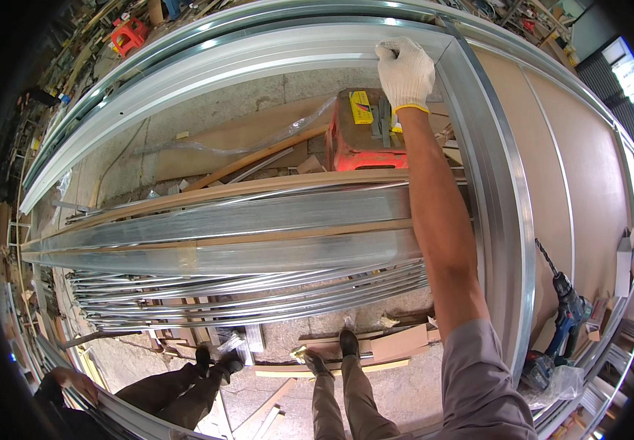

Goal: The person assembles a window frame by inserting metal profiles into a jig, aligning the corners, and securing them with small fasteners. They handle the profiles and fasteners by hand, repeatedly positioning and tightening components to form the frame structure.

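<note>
My right hand [406, 73], in a white knit glove with a yellow cuff, reaches far forward to the top rail of a large metal frame [295, 53]. Its fingers are curled closed against the rail, just left of the corner where the rail meets the right-hand side profile [489, 161]. Whatever the fingers may hold is hidden by the glove. My left hand is out of view. Beneath my forearm stands a red stool [368, 158] bearing a yellow box [361, 108] and several grey strips [384, 123].
A cordless drill [567, 319] with a long bit lies on the brown panel [581, 139] at right. Metal tubes [258, 297] and wide metal profiles [258, 213] cross the middle. A co-worker's hand [75, 385] touches the frame at lower left. Cardboard scraps [397, 343] lie near my feet.
</note>
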{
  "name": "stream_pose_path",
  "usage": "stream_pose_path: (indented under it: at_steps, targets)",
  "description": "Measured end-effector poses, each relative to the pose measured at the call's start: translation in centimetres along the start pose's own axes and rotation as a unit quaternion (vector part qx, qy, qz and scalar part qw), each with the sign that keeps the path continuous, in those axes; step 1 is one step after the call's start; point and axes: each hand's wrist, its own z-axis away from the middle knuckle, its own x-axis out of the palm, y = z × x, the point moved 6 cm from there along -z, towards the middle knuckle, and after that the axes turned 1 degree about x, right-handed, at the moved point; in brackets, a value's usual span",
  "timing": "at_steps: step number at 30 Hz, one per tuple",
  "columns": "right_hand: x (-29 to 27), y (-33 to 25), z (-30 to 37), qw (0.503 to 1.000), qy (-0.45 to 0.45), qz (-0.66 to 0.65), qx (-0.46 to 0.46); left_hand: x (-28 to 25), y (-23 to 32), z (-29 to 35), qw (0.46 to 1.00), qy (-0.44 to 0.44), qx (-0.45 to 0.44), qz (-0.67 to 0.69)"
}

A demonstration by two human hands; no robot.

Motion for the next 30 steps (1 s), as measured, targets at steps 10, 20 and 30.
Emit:
stream_pose_path:
  at_steps: [10,20,30]
  targets:
    - [-0.4,0.5,-0.4,0.998,0.020,-0.019,0.058,-1.7,2.6,-2.3,0.999,0.033,0.030,-0.030]
    - [0.2,0.5,-0.4,0.992,-0.044,-0.035,0.111,0.0,2.1,-1.1,0.890,0.179,-0.315,0.277]
    - [-0.9,1.4,-0.7,0.981,-0.134,-0.134,0.042,-1.1,2.7,-2.8,0.932,0.030,-0.271,0.237]
